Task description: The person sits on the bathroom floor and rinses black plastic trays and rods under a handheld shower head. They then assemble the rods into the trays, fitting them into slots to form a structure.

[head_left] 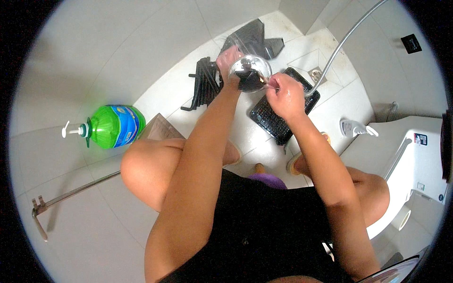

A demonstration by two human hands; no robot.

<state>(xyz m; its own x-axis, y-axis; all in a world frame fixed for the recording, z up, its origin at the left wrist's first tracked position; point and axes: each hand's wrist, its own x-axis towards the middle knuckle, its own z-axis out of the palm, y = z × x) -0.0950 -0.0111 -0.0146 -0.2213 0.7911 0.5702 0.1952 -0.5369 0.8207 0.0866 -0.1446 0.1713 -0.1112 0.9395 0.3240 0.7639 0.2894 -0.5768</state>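
Note:
My right hand (286,96) is closed round the handle of a round chrome shower head (251,75), its shiny back turned up. Streams of water fan out from it onto a flat black panel (247,40) with an angled edge. My left hand (228,60), wet and partly behind the spray, grips the panel's near edge; its fingers are only partly visible. Left of that hand lies a black slatted rack (205,85) on the floor. A black ribbed tray (278,120), wet and glossy, rests on the tiles below my right hand.
A metal hose (340,43) arcs down from the upper right. A green pump bottle (113,126) stands at the left near a small box (160,128). On the right are a floor drain (316,74), a white spray bottle (354,128) and a white toilet (398,141). A metal rail (78,191) runs lower left.

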